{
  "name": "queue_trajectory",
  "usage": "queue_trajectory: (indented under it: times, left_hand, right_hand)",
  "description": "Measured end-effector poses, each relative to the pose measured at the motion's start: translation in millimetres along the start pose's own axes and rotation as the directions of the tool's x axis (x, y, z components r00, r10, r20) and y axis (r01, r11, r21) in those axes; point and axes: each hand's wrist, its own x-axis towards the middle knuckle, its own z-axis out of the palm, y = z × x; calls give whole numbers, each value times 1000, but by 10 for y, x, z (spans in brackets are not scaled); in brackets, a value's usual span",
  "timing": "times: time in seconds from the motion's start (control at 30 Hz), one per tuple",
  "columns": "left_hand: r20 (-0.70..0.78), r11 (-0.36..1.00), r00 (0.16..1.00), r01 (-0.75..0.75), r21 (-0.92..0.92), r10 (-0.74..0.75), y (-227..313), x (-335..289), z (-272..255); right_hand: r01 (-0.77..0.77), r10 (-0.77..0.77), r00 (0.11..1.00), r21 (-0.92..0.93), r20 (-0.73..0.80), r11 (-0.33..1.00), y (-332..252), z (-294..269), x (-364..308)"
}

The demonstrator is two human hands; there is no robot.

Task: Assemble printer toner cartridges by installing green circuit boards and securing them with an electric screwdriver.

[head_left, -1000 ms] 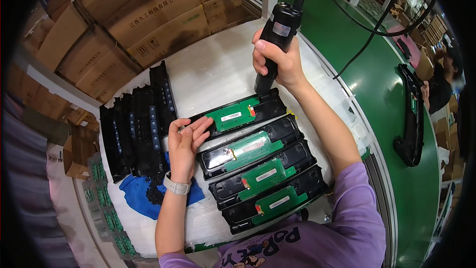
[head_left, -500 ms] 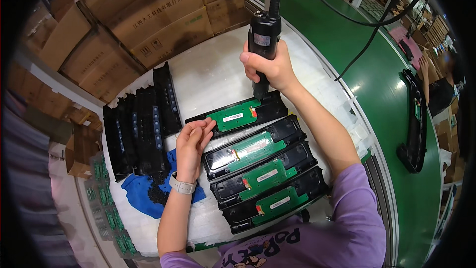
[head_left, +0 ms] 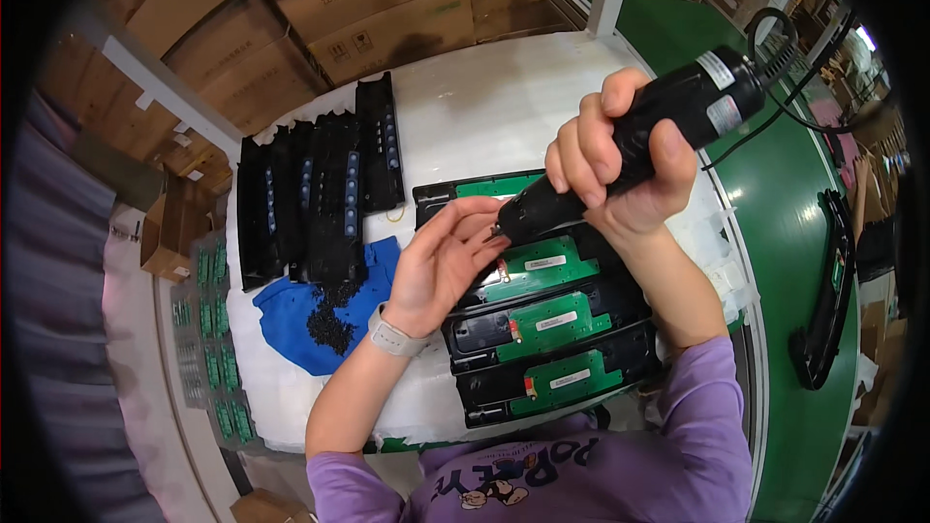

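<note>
A black corded electric screwdriver [head_left: 693, 102] is gripped in my right hand [head_left: 593, 150]. It is tilted, with its tip pointing down and left. My left hand [head_left: 436, 261] is at that tip, fingertips drawn together around it; whether they pinch a small screw is too small to tell. Beneath both hands lie several long black plastic housings [head_left: 484, 334], each carrying a green circuit board [head_left: 557, 318] with a white label and a red connector. My hands partly hide the farther ones. Left of them, a blue cloth [head_left: 281, 310] bears a heap of tiny black screws [head_left: 331, 327].
More black housings with blue round buttons [head_left: 351, 194] stand in a row at the table's left. Cardboard boxes [head_left: 387, 0] are stacked behind. A green conveyor [head_left: 765, 261] runs along the right, carrying another black housing [head_left: 823, 300]. Trays of green boards [head_left: 221, 358] hang by the left edge.
My right hand has lifted the screwdriver off the far housing and swung its tip left. My left hand has left that housing's end and met the tip. The view has shifted.
</note>
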Motion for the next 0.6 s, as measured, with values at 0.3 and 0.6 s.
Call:
queue_trajectory:
  times: [0.3, 0.6]
  left_hand:
    - [10, 976, 994, 108, 189, -112, -28, -76, -5]
    - [-114, 921, 993, 54, 387, -10, -45, -25, -134]
  right_hand:
    - [-41, 39, 999, -54, -35, 998, 84, 110, -125]
    - [69, -69, 990, -10, -122, 998, -149, 40, -8]
